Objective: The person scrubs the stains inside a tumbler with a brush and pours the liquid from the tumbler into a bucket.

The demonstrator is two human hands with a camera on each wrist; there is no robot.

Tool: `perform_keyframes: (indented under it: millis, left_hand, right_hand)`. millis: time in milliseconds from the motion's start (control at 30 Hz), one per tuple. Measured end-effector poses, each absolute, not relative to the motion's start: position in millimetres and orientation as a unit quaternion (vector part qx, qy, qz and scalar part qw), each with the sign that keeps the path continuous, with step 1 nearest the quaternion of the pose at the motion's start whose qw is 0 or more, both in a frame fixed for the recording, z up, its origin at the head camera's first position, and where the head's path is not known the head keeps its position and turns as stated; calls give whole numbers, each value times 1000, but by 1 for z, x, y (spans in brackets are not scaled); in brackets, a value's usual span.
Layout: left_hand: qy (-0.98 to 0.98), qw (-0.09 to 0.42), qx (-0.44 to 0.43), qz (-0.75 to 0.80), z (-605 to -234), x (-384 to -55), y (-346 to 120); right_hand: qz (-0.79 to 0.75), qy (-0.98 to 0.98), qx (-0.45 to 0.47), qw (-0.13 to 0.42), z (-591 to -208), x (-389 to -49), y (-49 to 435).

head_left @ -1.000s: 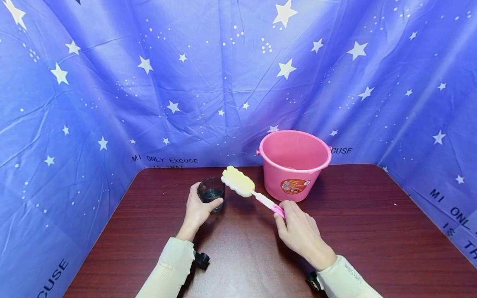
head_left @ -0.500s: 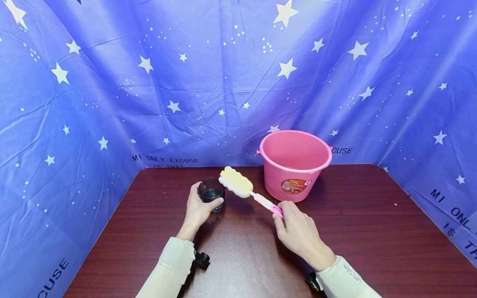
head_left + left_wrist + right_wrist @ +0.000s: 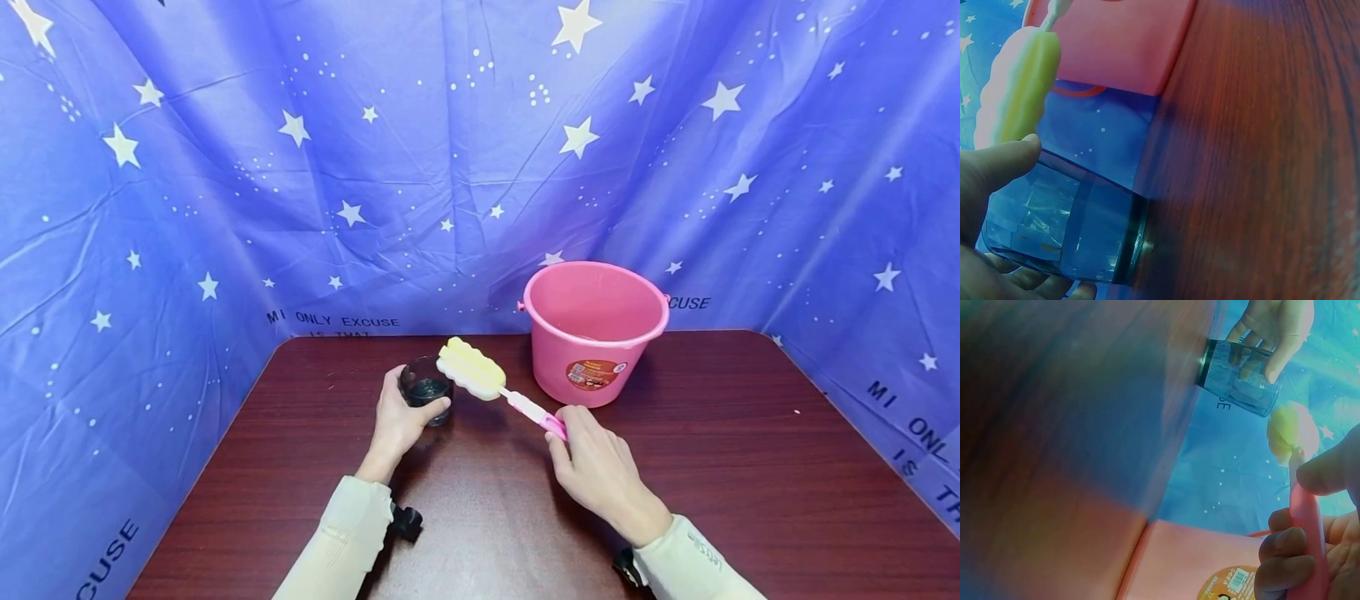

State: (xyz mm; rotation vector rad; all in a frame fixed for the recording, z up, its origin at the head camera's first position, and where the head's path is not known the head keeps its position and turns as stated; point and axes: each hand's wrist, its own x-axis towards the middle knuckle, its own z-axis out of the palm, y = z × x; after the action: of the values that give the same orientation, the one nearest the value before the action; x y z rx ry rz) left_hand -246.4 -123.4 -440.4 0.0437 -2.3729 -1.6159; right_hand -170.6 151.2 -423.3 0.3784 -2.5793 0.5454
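Observation:
My left hand (image 3: 401, 423) holds a dark, see-through glass cup (image 3: 426, 390), thumb on the near side and fingers round the far side. The cup stands upright on the table, and its base meets the wood in the left wrist view. In my right hand (image 3: 604, 471) is a sponge cup brush (image 3: 471, 369), gripped by its pink handle (image 3: 1307, 531). Its yellow and white sponge head is held in the air at the cup's rim, overlapping it in the head view. The right wrist view shows the sponge outside the cup's mouth.
Behind the brush, to the right, a pink bucket (image 3: 545, 358) with an orange label stands on the dark red wooden table (image 3: 750, 467). A blue curtain (image 3: 450, 167) with white stars encloses the table's back and sides.
The right hand has shifted slightly left, bringing the sponge head over the cup's right rim. The left hand and the cup have stayed in place.

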Motion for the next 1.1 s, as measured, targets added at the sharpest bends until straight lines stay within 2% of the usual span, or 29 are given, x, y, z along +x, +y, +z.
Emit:
perform_keyframes:
  millis: [533, 833, 1100]
  left_hand:
    - [-818, 137, 11, -558, -440, -246, -123]
    - [-821, 133, 16, -554, -441, -246, -123]
    - [-821, 141, 15, -553, -441, -246, -124]
  right_hand:
    - [187, -940, 154, 240, -421, -173, 149]
    - [138, -932, 191, 275, -412, -177, 151]
    - [98, -934, 208, 273, -399, -180, 151]
